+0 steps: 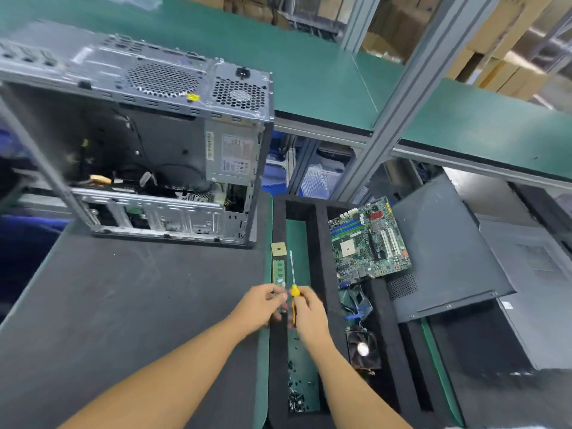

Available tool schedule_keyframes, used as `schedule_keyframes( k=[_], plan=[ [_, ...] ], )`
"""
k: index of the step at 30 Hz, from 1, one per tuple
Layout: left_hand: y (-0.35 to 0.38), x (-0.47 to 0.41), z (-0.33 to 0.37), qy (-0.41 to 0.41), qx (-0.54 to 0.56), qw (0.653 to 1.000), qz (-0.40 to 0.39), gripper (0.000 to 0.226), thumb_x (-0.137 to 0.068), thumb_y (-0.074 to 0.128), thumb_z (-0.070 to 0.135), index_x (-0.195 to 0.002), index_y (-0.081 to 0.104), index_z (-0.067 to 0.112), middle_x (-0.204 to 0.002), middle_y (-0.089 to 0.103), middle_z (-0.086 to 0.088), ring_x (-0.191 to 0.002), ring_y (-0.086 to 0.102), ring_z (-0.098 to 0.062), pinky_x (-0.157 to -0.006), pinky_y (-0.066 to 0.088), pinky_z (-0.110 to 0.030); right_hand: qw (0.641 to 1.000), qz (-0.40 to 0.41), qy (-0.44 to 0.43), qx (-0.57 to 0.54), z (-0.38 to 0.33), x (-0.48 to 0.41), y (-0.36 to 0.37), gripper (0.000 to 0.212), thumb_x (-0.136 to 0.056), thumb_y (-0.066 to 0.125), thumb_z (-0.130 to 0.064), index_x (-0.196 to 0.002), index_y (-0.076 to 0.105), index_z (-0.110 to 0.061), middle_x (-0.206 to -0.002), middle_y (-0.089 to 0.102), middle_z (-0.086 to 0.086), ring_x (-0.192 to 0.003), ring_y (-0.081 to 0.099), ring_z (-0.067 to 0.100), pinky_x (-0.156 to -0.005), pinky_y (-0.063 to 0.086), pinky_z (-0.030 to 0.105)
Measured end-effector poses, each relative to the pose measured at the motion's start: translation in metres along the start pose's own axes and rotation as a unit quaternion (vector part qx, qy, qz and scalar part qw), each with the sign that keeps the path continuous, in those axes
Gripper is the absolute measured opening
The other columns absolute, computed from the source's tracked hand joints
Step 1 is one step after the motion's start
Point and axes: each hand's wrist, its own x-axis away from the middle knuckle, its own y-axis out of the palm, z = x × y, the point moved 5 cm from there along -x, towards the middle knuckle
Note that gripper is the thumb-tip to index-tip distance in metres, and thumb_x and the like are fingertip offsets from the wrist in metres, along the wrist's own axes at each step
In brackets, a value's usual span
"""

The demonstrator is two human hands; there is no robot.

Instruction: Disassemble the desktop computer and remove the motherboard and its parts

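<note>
Yellow-handled screwdriver (293, 295) sits gripped in the right hand (309, 317), left hand (260, 305) alongside, hold unclear; with the motherboard (368, 239) out rightward, tidying parts seems next.

We can read no text: the label (236, 157) on the power supply (216, 173) and the yellow sticker (193, 96) are too blurred.
</note>
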Motion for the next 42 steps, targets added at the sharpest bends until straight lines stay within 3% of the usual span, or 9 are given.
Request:
schedule_keyframes(
  k=[5, 13, 18, 22, 30, 33, 35, 38, 42],
  plan=[
    [-0.082, 0.055, -0.033, -0.032, 0.131, 0.986, 0.097, 0.017, -0.092, 0.069, 0.021, -0.108, 0.066, 0.015, -0.076, 0.070, -0.001, -0.060, 0.062, -0.009, -0.053, 0.046, -0.024, 0.992, -0.118, 0.001, -0.036, -0.029, 0.028, 0.092, 0.015, -0.098, 0.056, -0.018, -0.102, 0.070, -0.021, -0.085, 0.073, 0.012, -0.071, 0.069, 0.026, -0.071, 0.058, 0.048],
    [-0.223, 0.186, -0.130, -0.075, 0.241, 0.948, 0.192, 0.025, -0.090, 0.072, 0.026, -0.110, 0.067, 0.012, -0.089, 0.072, -0.005, -0.076, 0.064, -0.016, -0.061, 0.045, -0.025, 0.948, -0.309, -0.069, 0.044, -0.062, 0.109, 0.264, 0.017, -0.091, 0.068, -0.006, -0.108, 0.063, -0.007, -0.079, 0.069, 0.010, -0.073, 0.066, 0.022, -0.065, 0.054, 0.031],
    [-0.284, 0.286, -0.187, -0.085, 0.304, 0.900, 0.299, 0.025, -0.091, 0.072, 0.023, -0.109, 0.066, 0.006, -0.087, 0.069, -0.010, -0.077, 0.061, -0.022, -0.063, 0.046, -0.029, 0.883, -0.459, -0.039, 0.092, -0.065, 0.184, 0.375, 0.021, -0.090, 0.066, -0.020, -0.108, 0.056, -0.022, -0.093, 0.070, 0.001, -0.079, 0.065, 0.013, -0.067, 0.059, 0.037],
    [-0.311, 0.363, -0.240, -0.119, 0.333, 0.849, 0.393, 0.023, -0.090, 0.073, 0.025, -0.105, 0.067, 0.008, -0.087, 0.066, -0.012, -0.077, 0.061, -0.021, -0.068, 0.050, -0.032, 0.814, -0.558, -0.023, 0.160, -0.059, 0.249, 0.444, 0.028, -0.089, 0.062, -0.013, -0.114, 0.051, -0.022, -0.102, 0.063, 0.006, -0.068, 0.062, 0.014, -0.064, 0.060, 0.035],
    [-0.303, 0.447, -0.332, -0.251, 0.337, 0.775, 0.471, 0.022, -0.090, 0.071, 0.011, -0.110, 0.069, 0.003, -0.076, 0.065, -0.008, -0.060, 0.055, -0.015, -0.051, 0.043, -0.020, 0.732, -0.612, -0.029, 0.298, -0.001, 0.341, 0.526, 0.042, -0.095, 0.055, -0.005, -0.132, 0.037, -0.013, -0.102, 0.053, 0.003, -0.086, 0.062, 0.023, -0.070, 0.060, 0.042],
    [-0.295, 0.457, -0.356, -0.300, 0.312, 0.751, 0.499, 0.021, -0.089, 0.063, -0.001, -0.108, 0.070, -0.002, -0.085, 0.066, -0.020, -0.067, 0.053, -0.021, -0.059, 0.043, -0.027, 0.694, -0.622, -0.070, 0.357, 0.021, 0.357, 0.541, 0.044, -0.092, 0.055, -0.010, -0.135, 0.044, -0.013, -0.118, 0.065, 0.013, -0.098, 0.061, 0.023, -0.091, 0.053, 0.039],
    [-0.294, 0.459, -0.365, -0.319, 0.285, 0.751, 0.503, 0.026, -0.087, 0.056, -0.006, -0.106, 0.073, 0.001, -0.091, 0.069, -0.022, -0.076, 0.056, -0.021, -0.072, 0.050, -0.032, 0.673, -0.644, -0.064, 0.358, 0.030, 0.366, 0.547, 0.046, -0.088, 0.051, -0.003, -0.134, 0.052, -0.012, -0.117, 0.067, 0.011, -0.097, 0.060, 0.018, -0.090, 0.051, 0.031],
    [-0.294, 0.459, -0.370, -0.322, 0.292, 0.748, 0.501, 0.026, -0.088, 0.056, -0.005, -0.105, 0.074, 0.003, -0.089, 0.069, -0.017, -0.082, 0.058, -0.019, -0.078, 0.051, -0.032, 0.666, -0.649, -0.056, 0.362, 0.036, 0.367, 0.551, 0.046, -0.086, 0.046, 0.005, -0.127, 0.060, -0.009, -0.115, 0.069, 0.015, -0.101, 0.062, 0.024, -0.095, 0.050, 0.038],
    [-0.303, 0.457, -0.365, -0.344, 0.229, 0.755, 0.509, 0.015, -0.087, 0.059, 0.005, -0.085, 0.074, 0.007, -0.066, 0.060, -0.005, -0.064, 0.052, -0.018, -0.060, 0.039, -0.026, 0.668, -0.651, -0.034, 0.359, 0.033, 0.355, 0.546, 0.038, -0.086, 0.048, 0.004, -0.120, 0.062, -0.002, -0.098, 0.062, 0.005, -0.086, 0.055, 0.017, -0.076, 0.044, 0.025]
  ],
)
